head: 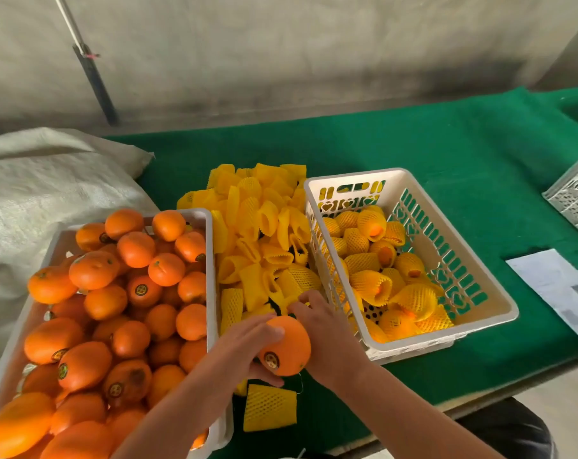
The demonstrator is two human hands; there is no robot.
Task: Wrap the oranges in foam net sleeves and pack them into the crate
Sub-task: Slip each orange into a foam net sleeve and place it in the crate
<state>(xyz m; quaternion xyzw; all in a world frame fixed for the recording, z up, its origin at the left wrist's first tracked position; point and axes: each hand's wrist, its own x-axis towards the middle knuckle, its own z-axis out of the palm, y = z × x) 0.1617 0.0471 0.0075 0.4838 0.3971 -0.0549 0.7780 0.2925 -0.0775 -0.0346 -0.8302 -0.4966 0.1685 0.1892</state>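
Left hand (244, 346) grips a bare orange (286, 347) above the table's front edge — between the full fruit crate (209, 260) and the packing crate (413, 342); right hand (317, 323) reaches, fingers curled, into the foam sleeves (258, 233) — grip indiscernible.

on the table (430, 154) before us, the crate of bare oranges (211, 260) stands at the left, the crate of wrapped oranges (480, 286) at the right, and the heap of foam net sleeves (261, 233) lies between them, touching both. one sleeve (269, 407) lies apart at the near edge. behind the left crate sits a sack (49, 187). a sheet of paper (559, 289) and another basket (576, 193) lie further right.
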